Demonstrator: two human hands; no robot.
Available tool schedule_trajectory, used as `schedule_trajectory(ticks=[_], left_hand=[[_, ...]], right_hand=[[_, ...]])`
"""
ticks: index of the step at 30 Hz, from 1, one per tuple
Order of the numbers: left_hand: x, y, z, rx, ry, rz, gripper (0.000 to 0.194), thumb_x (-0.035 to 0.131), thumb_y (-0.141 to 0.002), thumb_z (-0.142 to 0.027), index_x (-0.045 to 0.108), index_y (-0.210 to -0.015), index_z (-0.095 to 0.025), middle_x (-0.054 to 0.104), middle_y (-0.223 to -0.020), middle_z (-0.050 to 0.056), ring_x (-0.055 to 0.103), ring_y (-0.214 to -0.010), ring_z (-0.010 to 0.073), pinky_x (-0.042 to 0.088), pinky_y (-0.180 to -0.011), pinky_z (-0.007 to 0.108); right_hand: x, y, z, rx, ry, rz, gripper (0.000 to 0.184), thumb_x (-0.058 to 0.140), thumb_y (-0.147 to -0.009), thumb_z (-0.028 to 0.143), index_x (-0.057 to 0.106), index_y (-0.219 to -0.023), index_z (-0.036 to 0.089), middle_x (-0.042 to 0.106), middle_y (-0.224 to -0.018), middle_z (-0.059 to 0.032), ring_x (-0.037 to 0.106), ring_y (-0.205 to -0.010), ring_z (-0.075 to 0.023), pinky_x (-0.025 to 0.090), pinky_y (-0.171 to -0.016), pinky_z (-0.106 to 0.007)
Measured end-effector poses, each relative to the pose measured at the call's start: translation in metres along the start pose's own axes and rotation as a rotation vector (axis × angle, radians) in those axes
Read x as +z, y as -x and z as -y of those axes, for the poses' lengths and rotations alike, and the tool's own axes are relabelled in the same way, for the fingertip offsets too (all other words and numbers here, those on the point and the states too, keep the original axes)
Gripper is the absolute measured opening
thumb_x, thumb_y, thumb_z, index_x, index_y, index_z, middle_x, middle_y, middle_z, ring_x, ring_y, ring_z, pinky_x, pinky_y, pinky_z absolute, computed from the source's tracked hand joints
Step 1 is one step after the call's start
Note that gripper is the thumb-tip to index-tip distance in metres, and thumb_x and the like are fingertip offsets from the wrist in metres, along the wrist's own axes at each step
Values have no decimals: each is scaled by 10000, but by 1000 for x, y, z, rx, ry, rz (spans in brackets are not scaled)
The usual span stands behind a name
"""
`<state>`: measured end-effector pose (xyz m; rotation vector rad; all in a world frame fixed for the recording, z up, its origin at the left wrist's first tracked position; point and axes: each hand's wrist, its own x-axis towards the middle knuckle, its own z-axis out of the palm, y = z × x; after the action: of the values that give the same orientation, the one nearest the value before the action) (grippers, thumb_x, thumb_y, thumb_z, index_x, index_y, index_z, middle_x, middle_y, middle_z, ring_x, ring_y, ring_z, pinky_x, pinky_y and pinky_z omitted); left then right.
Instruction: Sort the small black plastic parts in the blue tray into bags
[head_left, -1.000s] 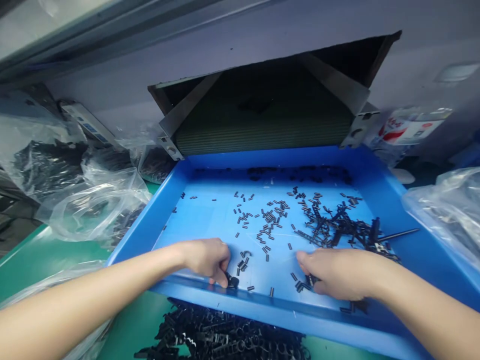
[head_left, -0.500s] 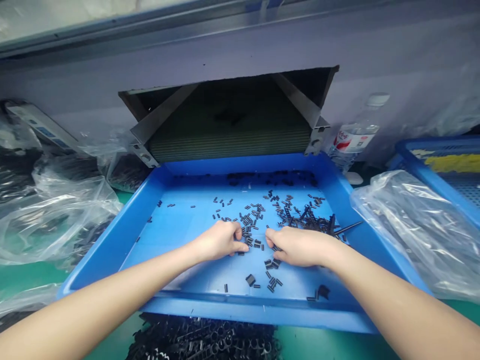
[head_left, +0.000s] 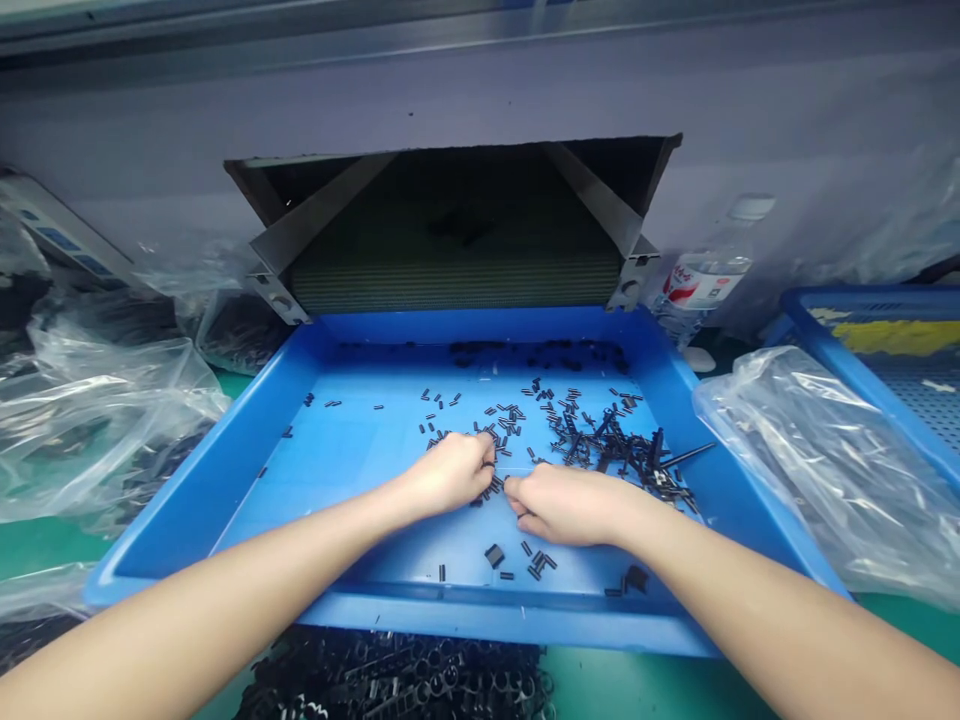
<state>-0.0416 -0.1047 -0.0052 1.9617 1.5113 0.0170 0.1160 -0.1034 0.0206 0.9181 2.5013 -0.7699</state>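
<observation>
Small black plastic tubes (head_left: 504,420) lie scattered across the middle of a blue tray (head_left: 480,628). The left hand's (head_left: 446,475) fingers (head_left: 484,448) bunch among them, and the right hand (head_left: 570,505) curls low just beside it; whether either has hold of a tube, I cannot tell. Tangled black runners (head_left: 615,447) sit at two o'clock, with a heap of black parts (head_left: 397,680) at six o'clock.

Bright, even light, with soft shadow under the right hand (head_left: 570,505); glare streaks the plastic bag (head_left: 817,470); the frame's edges bow outward.
</observation>
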Motion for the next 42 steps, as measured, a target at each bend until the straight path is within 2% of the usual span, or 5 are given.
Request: schedule_trajectory(ticks=[9,15,27,35,42], left_hand=[[-34,12,16,10,552,305,150,392,-698,-131,400,-842,-175,488,-705,-7,366,-477,90,228,-396,194],[-2,15,14,158,-175,142,171,554,-752,-250,444,-855,-168,506,-720,21,477,-637,181,298,-535,257],[-1,4,8,153,-82,29,217,271,-836,-130,464,-918,-183,580,-754,11,543,-709,162,395,-651,243],[13,5,-3,295,-337,47,155,316,-878,-248,456,-860,-183,578,-742,56,563,-654,231,395,-580,295],[-20,7,9,67,808,138,114,322,-699,-243,380,-780,-187,397,-550,-32,280,-375,88,163,-347,182]], right_hand=[[-15,6,-32,-348,-1475,-121,129,500,-662,271,469,-713,157,552,-588,13,284,-291,-34,120,-254,-149],[-17,8,-29,-31,-883,-143,124,470,-638,175,515,-753,165,509,-558,31,348,-362,-62,220,-324,-161],[1,9,11,124,82,77,318,435,-764,94,522,-1068,119,594,-868,-133,585,-707,-245,350,-464,-261],[-12,14,-3,10,-118,86,176,486,-733,104,519,-896,159,548,-671,-29,522,-564,-161,323,-419,-221],[-22,22,-22,-287,-1339,-72,169,523,-750,224,413,-876,196,523,-576,53,344,-324,-40,205,-258,-105]])
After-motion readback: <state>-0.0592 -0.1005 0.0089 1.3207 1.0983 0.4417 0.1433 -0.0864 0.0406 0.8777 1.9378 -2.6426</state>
